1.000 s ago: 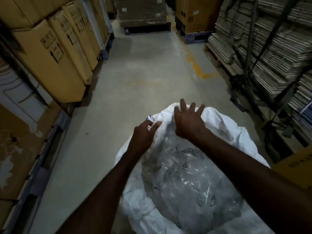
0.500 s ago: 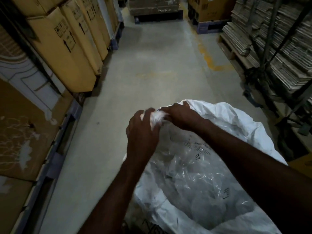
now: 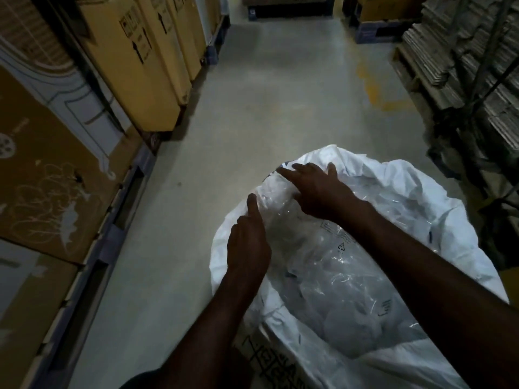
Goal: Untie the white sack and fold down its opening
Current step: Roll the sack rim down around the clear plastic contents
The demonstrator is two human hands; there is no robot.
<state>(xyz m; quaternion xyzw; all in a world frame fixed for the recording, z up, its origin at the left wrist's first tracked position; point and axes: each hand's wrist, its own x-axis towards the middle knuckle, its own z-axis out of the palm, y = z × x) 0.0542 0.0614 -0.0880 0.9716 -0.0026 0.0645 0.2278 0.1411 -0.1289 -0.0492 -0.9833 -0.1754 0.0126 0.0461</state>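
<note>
A big white woven sack (image 3: 398, 178) stands low in front of me with its mouth wide open. Inside it a clear plastic liner (image 3: 339, 279) bulges up, its top gathered into a neck at the sack's far left rim. My left hand (image 3: 247, 245) wraps around the near side of that neck, thumb pointing up and fingers hidden behind the plastic. My right hand (image 3: 317, 189) lies flat over the top of the neck with fingers stretched to the left. What the liner holds is blurred.
Tall cardboard boxes (image 3: 140, 66) on pallets line the left side. Strapped stacks of flattened cardboard (image 3: 463, 51) fill the right. A concrete aisle (image 3: 266, 94) with a yellow mark (image 3: 373, 91) runs ahead. A carton with black writing (image 3: 266, 357) sits against the sack's near side.
Both hands were pinching the bunched liner top together; the right hand has now flattened over it and the left has slid down the neck. The view has tilted closer over the sack.
</note>
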